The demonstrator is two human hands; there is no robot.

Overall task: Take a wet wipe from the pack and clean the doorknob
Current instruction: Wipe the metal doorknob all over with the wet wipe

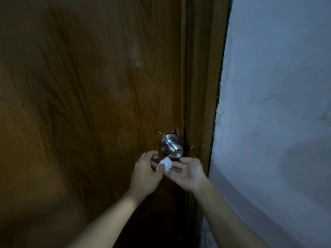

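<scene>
A round silver doorknob (171,146) sticks out of the brown wooden door near its right edge. Just below the knob, a small folded white wet wipe (165,163) lies between both hands. My left hand (145,173) pinches the wipe's left side with thumb and fingers. My right hand (188,173) is palm up with fingers spread, and the wipe rests on its fingertips. Neither hand touches the knob. The wipe pack is out of view.
The brown wooden door (89,104) fills the left and middle. Its frame (202,86) runs down beside the knob. A pale blue-grey plastered wall (277,104) takes up the right side.
</scene>
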